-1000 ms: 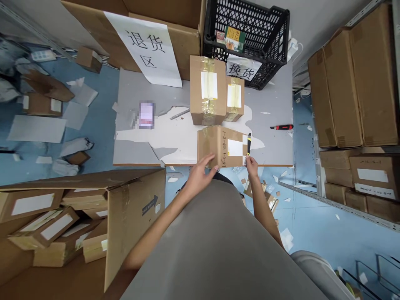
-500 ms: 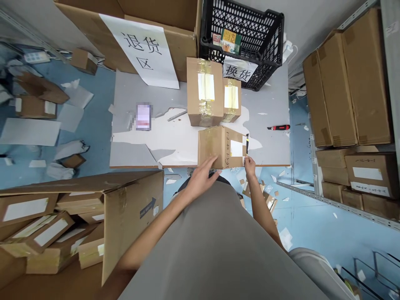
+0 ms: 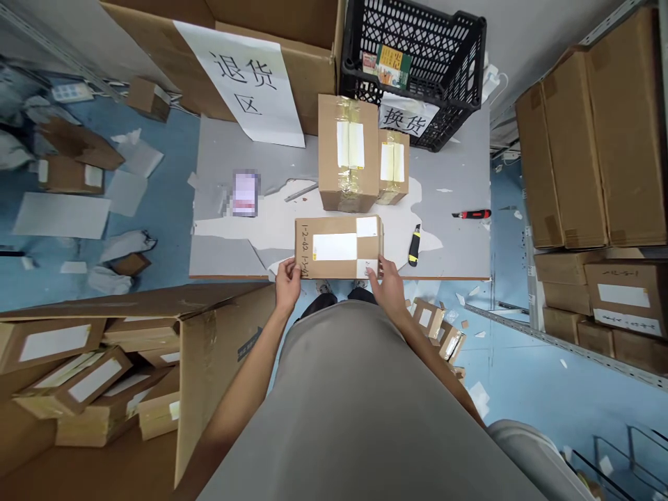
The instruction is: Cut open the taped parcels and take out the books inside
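A brown cardboard box [image 3: 334,226] with white labels and handwritten marks lies at the table's front edge. My left hand [image 3: 287,284] grips its left end, fingers wrapped round the near corner. At the other end, my right hand [image 3: 387,287] holds the near right corner, thumb on the small white label. To the right of the box, a black and yellow utility knife [image 3: 414,245] lies on the table, touched by neither hand. Farther right is a red and black utility knife [image 3: 472,214].
Behind the held box stand a taller taped box [image 3: 348,188] and a smaller one [image 3: 392,186]. A black crate [image 3: 459,104] and a big carton [image 3: 307,83] line the table's back. An open carton [image 3: 219,362] with several boxes is at lower left; shelves [image 3: 647,369] flank the right.
The box has turned and shifted left, its labelled face now upward. My left hand moved to its left end and my right to its right end. The yellow knife now lies clear of the box.
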Demonstrator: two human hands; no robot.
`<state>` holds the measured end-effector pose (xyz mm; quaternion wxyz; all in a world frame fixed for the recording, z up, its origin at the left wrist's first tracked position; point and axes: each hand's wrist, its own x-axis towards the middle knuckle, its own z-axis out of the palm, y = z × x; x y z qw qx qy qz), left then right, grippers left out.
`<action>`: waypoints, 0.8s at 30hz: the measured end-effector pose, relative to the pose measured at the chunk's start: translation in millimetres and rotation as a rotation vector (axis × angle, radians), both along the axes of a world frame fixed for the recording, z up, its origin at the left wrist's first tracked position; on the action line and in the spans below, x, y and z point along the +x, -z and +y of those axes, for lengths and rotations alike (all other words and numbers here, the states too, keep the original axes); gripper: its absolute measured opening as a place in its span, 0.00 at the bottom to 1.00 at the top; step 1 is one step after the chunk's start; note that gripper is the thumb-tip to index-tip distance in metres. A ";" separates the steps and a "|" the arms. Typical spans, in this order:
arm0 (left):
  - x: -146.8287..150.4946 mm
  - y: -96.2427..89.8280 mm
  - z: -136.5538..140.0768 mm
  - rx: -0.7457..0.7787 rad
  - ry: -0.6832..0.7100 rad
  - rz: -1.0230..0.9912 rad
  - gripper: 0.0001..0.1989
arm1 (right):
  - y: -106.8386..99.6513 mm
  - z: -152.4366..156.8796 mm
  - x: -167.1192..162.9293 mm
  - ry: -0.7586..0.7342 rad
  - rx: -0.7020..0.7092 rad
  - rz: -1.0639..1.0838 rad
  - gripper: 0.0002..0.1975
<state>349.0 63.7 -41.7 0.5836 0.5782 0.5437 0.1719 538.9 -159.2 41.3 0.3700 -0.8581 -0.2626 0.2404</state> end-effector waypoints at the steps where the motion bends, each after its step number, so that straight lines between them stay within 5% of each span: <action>1: -5.5 5.4 6.1 -0.011 -0.036 0.023 0.19 | -13.6 6.7 -9.5 -0.031 0.005 -0.025 0.33; 6: -24.6 24.1 33.0 -0.130 -0.182 0.102 0.20 | -65.8 42.5 -50.6 -0.392 0.008 -0.041 0.33; 13: -23.3 32.0 48.1 -0.160 -0.259 0.110 0.20 | -87.8 79.4 -68.9 -0.728 0.026 -0.060 0.41; 19: -28.5 34.8 50.3 -0.189 -0.273 0.059 0.21 | -82.5 82.0 -65.5 -0.767 0.039 -0.069 0.36; 24: -37.7 35.4 44.5 -0.282 -0.238 0.013 0.27 | -67.1 47.9 -49.0 -0.682 0.040 -0.017 0.33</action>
